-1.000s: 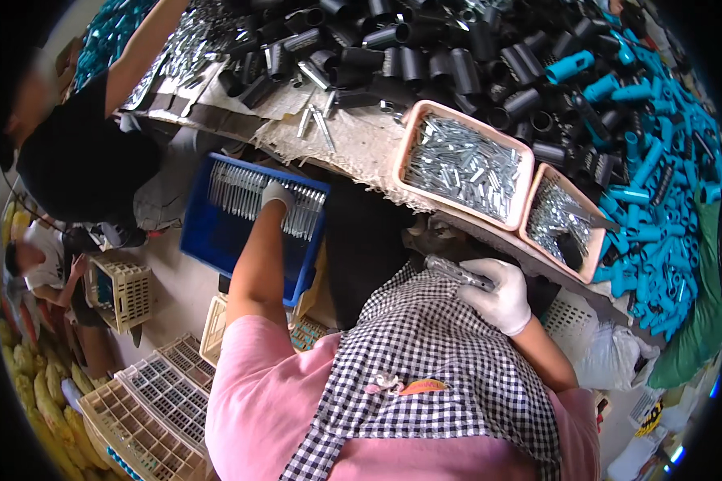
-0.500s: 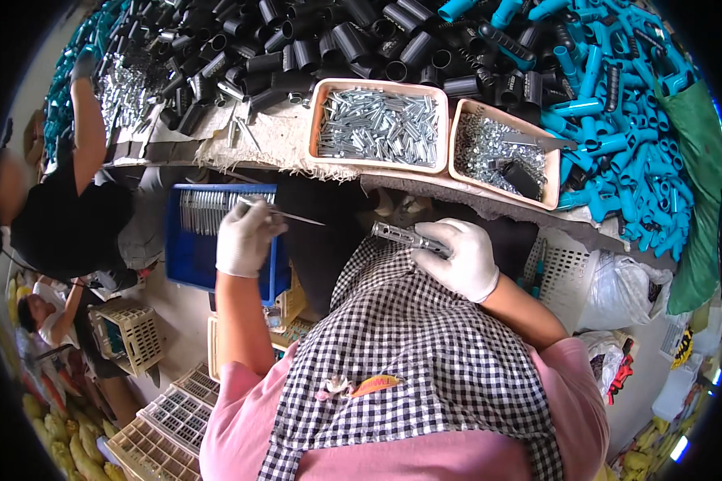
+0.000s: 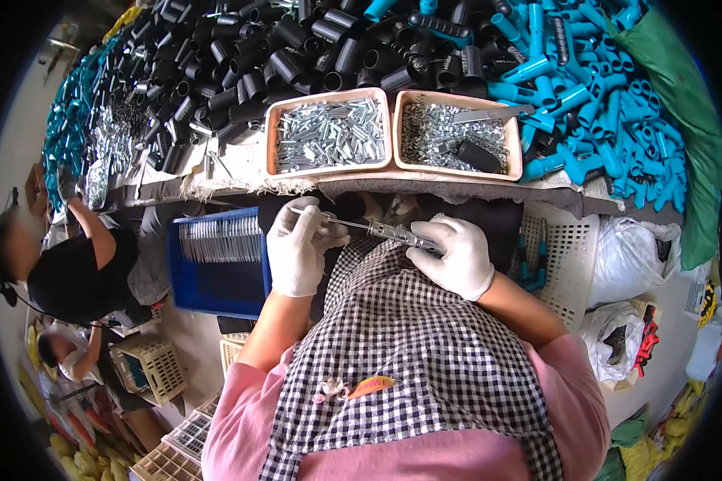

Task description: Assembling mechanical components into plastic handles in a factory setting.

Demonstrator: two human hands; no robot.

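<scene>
My left hand (image 3: 298, 250), in a white glove, pinches a thin metal rod (image 3: 346, 222) that points to the right. In my white-gloved right hand (image 3: 457, 258) is a slotted silver metal tube (image 3: 395, 233), its free end toward my left hand. The rod's tip meets that end of the tube; whether it has gone inside is too small to tell. Both hands are above my checked apron (image 3: 425, 337), in front of the bench edge. Left of my left hand, a blue crate (image 3: 217, 307) contains a row of similar rods (image 3: 221, 239).
On the bench, one tray (image 3: 271, 152) contains metal pins and another (image 3: 519, 156) small metal parts. Black tubes (image 3: 289, 64) and turquoise handles (image 3: 594, 104) are heaped behind. A co-worker (image 3: 80, 264) sits at the left. A perforated crate (image 3: 573, 256) and plastic bags (image 3: 630, 260) stand right.
My left hand has moved right with the rod, bringing its tip to the tube. The right hand has stayed nearly in place, still gripping the tube. The view has shifted slightly.
</scene>
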